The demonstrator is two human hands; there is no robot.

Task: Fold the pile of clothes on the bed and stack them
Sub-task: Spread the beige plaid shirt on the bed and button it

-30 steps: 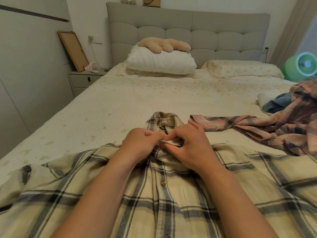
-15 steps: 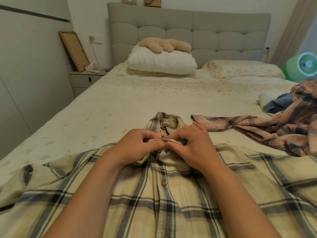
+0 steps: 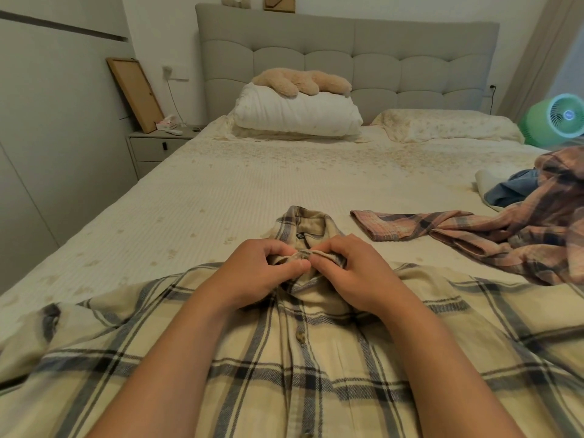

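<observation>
A cream plaid shirt [image 3: 316, 368] with dark grey checks lies spread front-up across the near bed, its collar [image 3: 303, 224] pointing away from me. My left hand [image 3: 252, 276] and my right hand [image 3: 357, 273] meet at the neck opening, and each pinches an edge of the placket just below the collar. A button [image 3: 300, 336] shows lower on the front. A pink plaid shirt [image 3: 493, 238] lies crumpled at the right, one sleeve stretched toward the middle. Behind it sit a blue garment [image 3: 512, 191] and a white one [image 3: 486, 180].
The bed's cream cover [image 3: 252, 191] stretches to a grey padded headboard [image 3: 347, 61]. A white pillow [image 3: 297, 115] bears a plush toy [image 3: 300, 82]; a second pillow [image 3: 448, 124] lies right. A nightstand [image 3: 155, 147] stands left, a green fan [image 3: 556, 121] right.
Both hands stay at the collar. Their fingertips have drawn closer together on the placket edges, and the fabric between them is bunched up a little more.
</observation>
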